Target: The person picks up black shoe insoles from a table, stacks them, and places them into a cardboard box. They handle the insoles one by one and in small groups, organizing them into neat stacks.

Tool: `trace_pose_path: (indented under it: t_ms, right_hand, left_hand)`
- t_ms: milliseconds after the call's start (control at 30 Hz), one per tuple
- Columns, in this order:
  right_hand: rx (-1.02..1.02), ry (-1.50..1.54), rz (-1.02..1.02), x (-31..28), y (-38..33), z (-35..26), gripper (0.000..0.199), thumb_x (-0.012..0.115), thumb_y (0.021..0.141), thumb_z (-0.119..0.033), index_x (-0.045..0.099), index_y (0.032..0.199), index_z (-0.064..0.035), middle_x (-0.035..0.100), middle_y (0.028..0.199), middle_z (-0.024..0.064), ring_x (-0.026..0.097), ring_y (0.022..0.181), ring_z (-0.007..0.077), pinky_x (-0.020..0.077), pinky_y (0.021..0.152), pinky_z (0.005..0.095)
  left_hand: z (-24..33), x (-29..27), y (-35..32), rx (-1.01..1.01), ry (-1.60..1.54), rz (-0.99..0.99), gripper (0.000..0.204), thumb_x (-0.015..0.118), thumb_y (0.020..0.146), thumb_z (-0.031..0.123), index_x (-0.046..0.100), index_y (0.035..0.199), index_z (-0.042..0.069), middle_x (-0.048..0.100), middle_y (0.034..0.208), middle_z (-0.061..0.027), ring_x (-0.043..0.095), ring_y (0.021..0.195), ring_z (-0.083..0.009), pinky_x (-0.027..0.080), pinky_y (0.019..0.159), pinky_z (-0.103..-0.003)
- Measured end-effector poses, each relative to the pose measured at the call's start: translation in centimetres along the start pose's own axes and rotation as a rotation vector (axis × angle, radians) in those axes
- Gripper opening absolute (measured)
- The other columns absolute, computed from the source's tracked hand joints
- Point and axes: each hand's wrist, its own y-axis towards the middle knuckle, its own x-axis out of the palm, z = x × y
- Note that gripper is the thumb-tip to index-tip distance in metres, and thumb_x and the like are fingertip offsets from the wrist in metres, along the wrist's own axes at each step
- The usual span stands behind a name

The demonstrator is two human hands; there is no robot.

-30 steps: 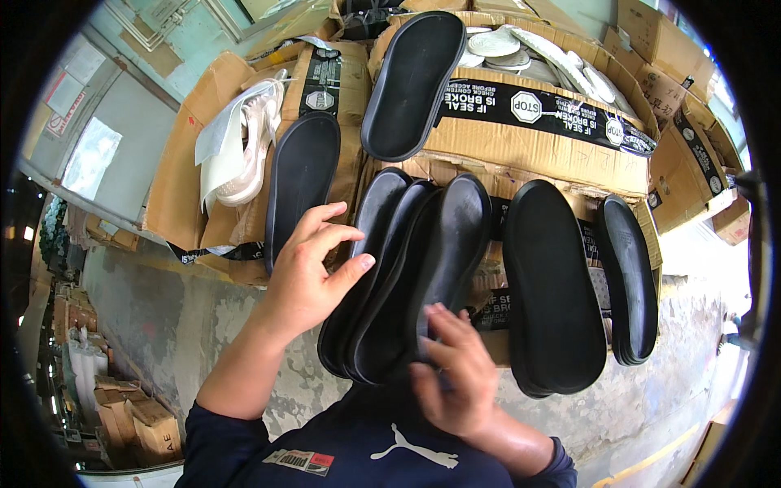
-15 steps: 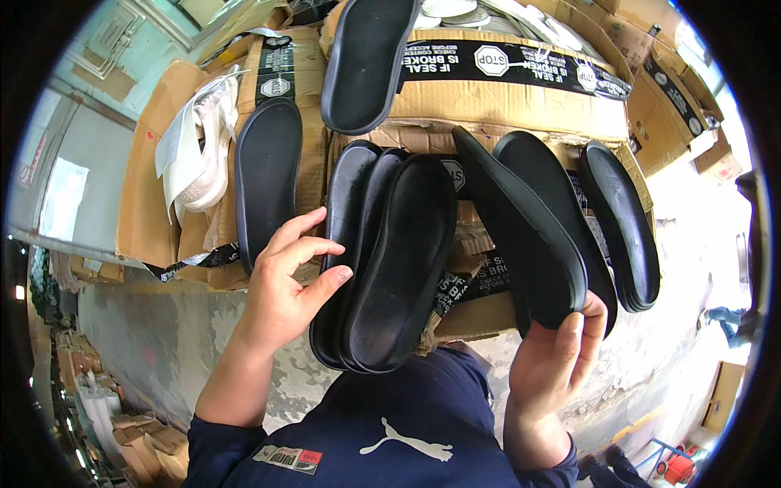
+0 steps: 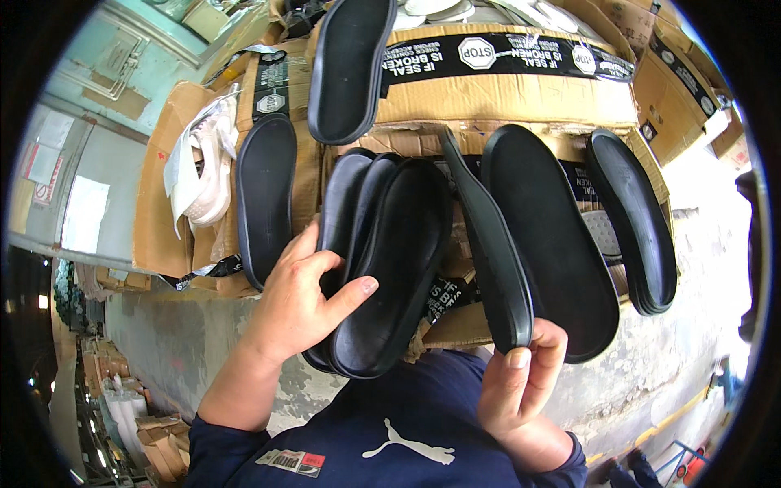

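Observation:
My right hand (image 3: 521, 378) pinches the near end of a black shoe sole (image 3: 492, 252) between thumb and fingers, and that sole is tilted on its edge. Just right of it lies another black sole (image 3: 553, 236), inner side up. My left hand (image 3: 297, 305) is at the left edge of an overlapping row of black soles (image 3: 399, 268). Its fingers are spread and its thumb reaches over the row; whether it presses on them is hard to see. Farther left lies a single black sole (image 3: 267, 199). More soles (image 3: 639, 220) are stacked at the right.
Cardboard boxes (image 3: 504, 102) with black tape bear the soles. Another black sole (image 3: 350, 69) lies at the far middle. A pale shoe with paper (image 3: 213, 175) sits in an open carton at the left. White soles (image 3: 439, 10) show at the back.
My right hand has moved left and turned its sole up on edge, uncovering the sole beside it. My left hand has come closer to the row, its thumb now over it.

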Motion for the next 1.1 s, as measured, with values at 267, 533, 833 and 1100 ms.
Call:
trace_pose_path:
  t_ms: [267,533,833,1100]
  right_hand:
    - [-0.079,-0.44,-0.603,0.6,1.9,-0.4,0.025,0.075,0.083,-0.003,0.061,0.104,0.0011,0.045,0.146,0.0389,0.048,0.137,0.0499,0.0404,0.113,0.0511]
    - [-0.047,-0.702,-0.788,2.9,1.5,0.3,0.053,0.085,0.076,-0.045,0.065,0.106,-0.0061,0.046,0.146,0.0262,0.042,0.139,0.046,0.0317,0.105,0.0768]
    - [-0.045,-0.782,-0.834,3.5,1.7,-0.2,0.055,0.087,0.073,-0.044,0.065,0.107,-0.0077,0.048,0.145,0.0241,0.044,0.138,0.046,0.0296,0.106,0.0776]
    - [-0.103,-0.755,-0.758,3.8,1.1,0.1,0.056,0.093,0.067,-0.033,0.062,0.105,-0.0068,0.053,0.142,0.0245,0.047,0.137,0.0464,0.0277,0.11,0.0734]
  left_hand:
    - [0.7,0.5,-1.0,-0.057,-0.223,0.128,0.034,0.079,0.089,0.028,0.07,0.091,-0.005,0.059,0.132,-0.0313,0.061,0.12,-0.0405,0.047,0.101,-0.042]
    - [0.2,0.9,-1.7,-0.006,-0.275,0.152,0.027,0.079,0.087,0.018,0.07,0.093,-0.007,0.06,0.131,-0.0294,0.067,0.107,-0.0356,0.053,0.092,-0.039]
    - [-1.3,1.3,-2.0,-0.012,-0.286,0.167,0.031,0.079,0.088,0.021,0.07,0.094,-0.008,0.061,0.13,-0.0296,0.069,0.091,-0.0316,0.055,0.082,-0.037]
    - [-2.3,1.5,-2.1,-0.03,-0.306,0.157,0.038,0.075,0.092,0.03,0.071,0.099,-0.007,0.057,0.134,-0.0352,0.069,0.104,-0.0392,0.058,0.081,-0.038]
